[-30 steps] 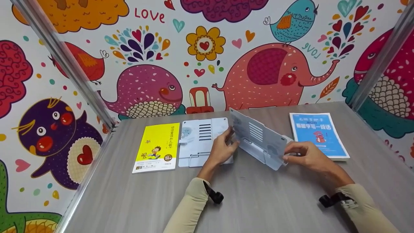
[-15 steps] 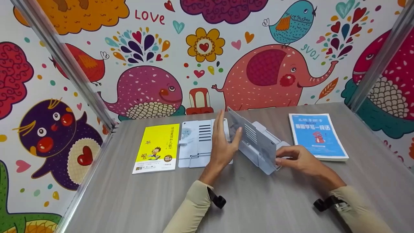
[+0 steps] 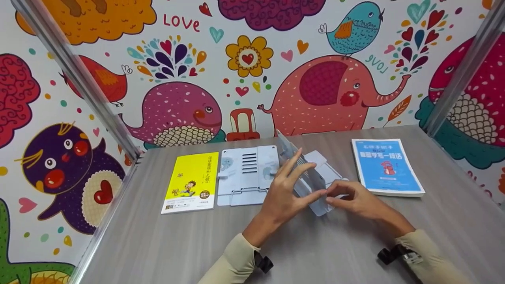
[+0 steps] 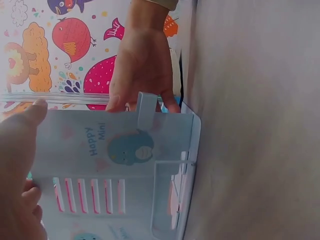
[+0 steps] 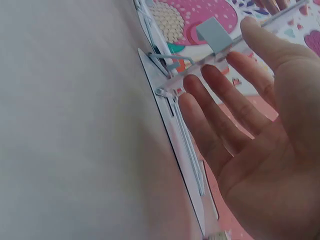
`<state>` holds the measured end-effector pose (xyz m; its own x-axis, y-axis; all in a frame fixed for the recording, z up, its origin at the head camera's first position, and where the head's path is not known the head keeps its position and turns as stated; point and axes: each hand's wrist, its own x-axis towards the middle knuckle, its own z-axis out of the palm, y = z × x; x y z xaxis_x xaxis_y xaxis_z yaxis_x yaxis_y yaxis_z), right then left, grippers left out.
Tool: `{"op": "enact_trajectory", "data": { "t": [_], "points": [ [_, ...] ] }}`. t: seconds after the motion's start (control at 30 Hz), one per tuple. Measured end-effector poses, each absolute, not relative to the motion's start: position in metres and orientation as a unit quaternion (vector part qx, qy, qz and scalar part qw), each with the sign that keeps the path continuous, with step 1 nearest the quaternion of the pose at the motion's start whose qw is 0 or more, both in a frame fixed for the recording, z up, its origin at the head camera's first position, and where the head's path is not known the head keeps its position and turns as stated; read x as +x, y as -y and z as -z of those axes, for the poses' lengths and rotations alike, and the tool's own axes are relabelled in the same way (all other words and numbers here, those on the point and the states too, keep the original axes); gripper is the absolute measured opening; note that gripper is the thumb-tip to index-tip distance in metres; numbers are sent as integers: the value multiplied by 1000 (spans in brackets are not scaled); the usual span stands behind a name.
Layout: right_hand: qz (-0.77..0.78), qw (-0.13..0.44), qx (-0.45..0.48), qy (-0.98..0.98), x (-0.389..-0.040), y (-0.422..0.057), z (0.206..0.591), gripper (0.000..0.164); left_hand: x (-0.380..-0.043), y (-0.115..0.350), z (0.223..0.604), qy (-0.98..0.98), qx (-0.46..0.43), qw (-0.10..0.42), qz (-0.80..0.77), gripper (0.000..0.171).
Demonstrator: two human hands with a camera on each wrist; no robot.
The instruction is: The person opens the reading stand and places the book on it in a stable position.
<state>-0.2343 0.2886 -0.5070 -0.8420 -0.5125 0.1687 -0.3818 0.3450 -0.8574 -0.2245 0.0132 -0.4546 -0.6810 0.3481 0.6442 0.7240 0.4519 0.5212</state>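
A pale grey-blue book stand [image 3: 285, 146] stands mid-table, its slotted panel raised at a steep angle from a base plate [image 3: 324, 167] behind it. My right hand [image 3: 357, 199] pinches the panel's near right edge, thumb and fingertips on either side of it. With fingers spread and fairly straight, my left hand [image 3: 282, 197] is over the panel's front, thumb tip close to the right fingertips. In the left wrist view the panel [image 4: 125, 130] shows a printed penguin, a small clip and a wire support [image 4: 156, 200]. A second book stand [image 3: 262, 165] lies flat at left, partly covered by my left hand.
A yellow book [image 3: 193, 177] lies left of the flat stand. A blue-covered book [image 3: 388, 165] lies at the right of the table [image 3: 189, 244]. Behind rises a cartoon-printed wall [image 3: 244, 118] with metal posts at both sides.
My left hand has let go of the panel's left edge and moved right across its front. The panel has swung further away from its base, and my right hand has moved left with it.
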Motion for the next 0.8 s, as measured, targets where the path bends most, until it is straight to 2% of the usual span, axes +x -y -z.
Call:
{"op": "enact_trajectory", "data": {
  "t": [0.27, 0.33, 0.47, 0.57, 0.67, 0.8],
  "points": [
    [490, 74, -284, -821, -231, -273, 505, 26, -230, -3, 454, 810, -334, 209, 434, 59],
    [475, 53, -275, -834, -231, -273, 505, 28, -232, 0, 453, 808, -339, 206, 435, 58],
    [416, -24, -224, -881, -233, -274, 507, 29, -234, 1, 453, 808, -344, 196, 436, 57],
    [376, -57, -196, -904, -234, -276, 512, 37, -235, 1, 453, 807, -344, 189, 441, 55],
    [348, -49, -197, -915, -234, -281, 516, 45, -236, 2, 454, 804, -344, 186, 448, 55],
    [333, -24, -203, -920, -233, -286, 515, 48, -239, 4, 456, 795, -350, 186, 459, 54]
  ]
}}
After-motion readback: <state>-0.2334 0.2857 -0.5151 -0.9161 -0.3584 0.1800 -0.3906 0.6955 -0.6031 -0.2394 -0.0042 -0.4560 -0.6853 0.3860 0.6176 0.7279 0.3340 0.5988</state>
